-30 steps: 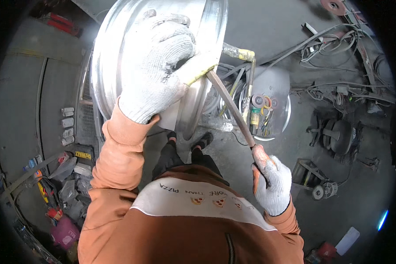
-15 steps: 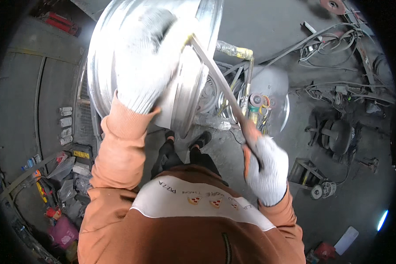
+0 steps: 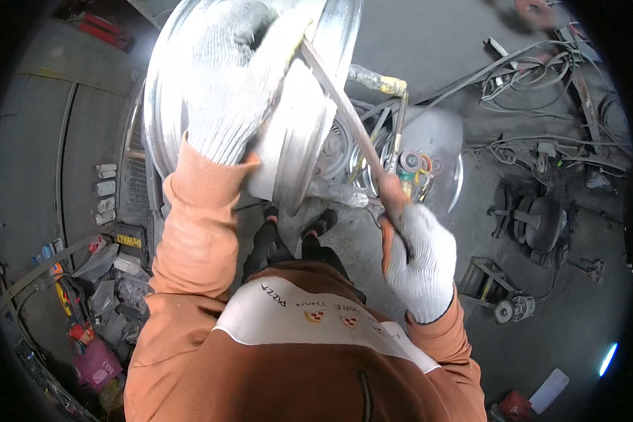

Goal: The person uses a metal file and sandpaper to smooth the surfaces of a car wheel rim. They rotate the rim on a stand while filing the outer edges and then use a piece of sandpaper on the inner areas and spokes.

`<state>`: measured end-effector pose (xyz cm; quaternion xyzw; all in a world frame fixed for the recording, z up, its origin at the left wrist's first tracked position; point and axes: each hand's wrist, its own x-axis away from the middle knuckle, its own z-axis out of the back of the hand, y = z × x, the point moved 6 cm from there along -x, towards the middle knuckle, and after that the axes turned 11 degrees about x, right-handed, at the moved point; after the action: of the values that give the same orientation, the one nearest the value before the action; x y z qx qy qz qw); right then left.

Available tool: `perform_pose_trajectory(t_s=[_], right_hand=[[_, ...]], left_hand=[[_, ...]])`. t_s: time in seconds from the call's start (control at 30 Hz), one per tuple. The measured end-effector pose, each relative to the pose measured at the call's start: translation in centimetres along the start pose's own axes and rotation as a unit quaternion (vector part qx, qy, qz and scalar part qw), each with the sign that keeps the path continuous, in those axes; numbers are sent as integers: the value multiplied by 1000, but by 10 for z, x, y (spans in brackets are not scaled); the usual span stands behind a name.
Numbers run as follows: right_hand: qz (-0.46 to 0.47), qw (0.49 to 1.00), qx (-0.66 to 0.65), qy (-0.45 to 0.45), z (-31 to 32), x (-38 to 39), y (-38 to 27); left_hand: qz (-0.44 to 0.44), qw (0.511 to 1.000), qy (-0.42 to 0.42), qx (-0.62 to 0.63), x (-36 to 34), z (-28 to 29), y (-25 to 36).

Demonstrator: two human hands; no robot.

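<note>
A shiny metal wheel (image 3: 304, 151), likely heavy, stands in front. Across its edge slants a bar (image 3: 346, 105), probably stiff, best held by its ends: the right hand (image 3: 422, 264) grips the near one; the left hand (image 3: 228, 88) meets the far one, its grip unclear.

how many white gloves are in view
2: one on the left hand, over the shiny metal rim, and one on the right hand, gripping the long bar.

Wheel rim (image 3: 299, 158) ahead, rolls (image 3: 426, 163) right, cables (image 3: 541, 74) farther right
</note>
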<state>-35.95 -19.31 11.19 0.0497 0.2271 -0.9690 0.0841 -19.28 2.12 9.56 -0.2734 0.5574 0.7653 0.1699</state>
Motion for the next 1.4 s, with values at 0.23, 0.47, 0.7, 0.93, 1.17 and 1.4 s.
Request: perform_pose_trajectory(t_s=[0.23,0.47,0.7,0.93,1.17,1.4], right_hand=[[-26,998,19,-49,-1,15,8],[-44,992,46,-106,4,38,11],[51,998,46,4,5,-12,7],[-38,986,88,-138,13,33,14],[35,999,-3,-9,1,-12,3],[28,998,61,-22,-1,14,3]], left_hand=[[-42,994,-100,0,-5,-12,18],[-57,975,-210,50,1,-11,25],[-46,993,-39,-104,-3,-4,8],[-45,976,-212,11,7,-25,27],[-42,996,-13,-73,-2,-3,3],[72,990,-122,17,0,-7,15]])
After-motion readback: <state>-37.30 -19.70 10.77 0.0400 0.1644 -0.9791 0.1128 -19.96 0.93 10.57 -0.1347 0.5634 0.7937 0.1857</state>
